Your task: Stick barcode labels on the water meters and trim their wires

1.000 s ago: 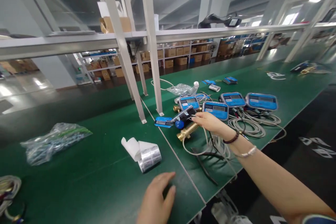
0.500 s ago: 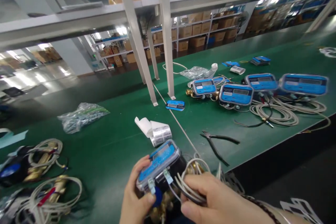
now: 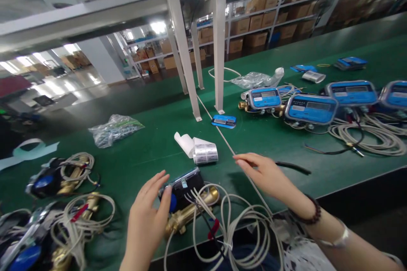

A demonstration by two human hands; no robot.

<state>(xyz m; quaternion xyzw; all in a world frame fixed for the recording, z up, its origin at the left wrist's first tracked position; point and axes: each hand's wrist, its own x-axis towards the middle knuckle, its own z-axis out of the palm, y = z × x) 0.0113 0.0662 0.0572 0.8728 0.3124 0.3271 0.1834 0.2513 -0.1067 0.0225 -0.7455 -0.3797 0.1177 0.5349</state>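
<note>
A water meter [image 3: 187, 188] with a black housing and a brass pipe body lies on the green bench in front of me, its display facing away. My left hand [image 3: 148, 211] is at the meter's left end, fingers spread, the thumb against or just in front of the housing. Loops of grey cable [image 3: 235, 228] spill from the meter over the bench's front edge, with a red tag among them. My right hand [image 3: 270, 180] reaches over the cutting pliers [image 3: 294, 167], fingers stretched out and nothing visible in them. Only one black handle shows; the hand covers the rest.
Behind the meter lies a roll of silver labels [image 3: 206, 153] beside a blue faceplate [image 3: 224, 121]. Blue-faced meters [image 3: 311, 109] with coiled cables stand at right. More meters [image 3: 47, 180] lie at left, near a plastic bag [image 3: 116, 129]. White shelf posts [image 3: 219, 42] rise from the bench.
The meter has been set down and tipped, its display turned away. My right hand has let go of the cable and moved up and right over the pliers. My left hand's grip has loosened.
</note>
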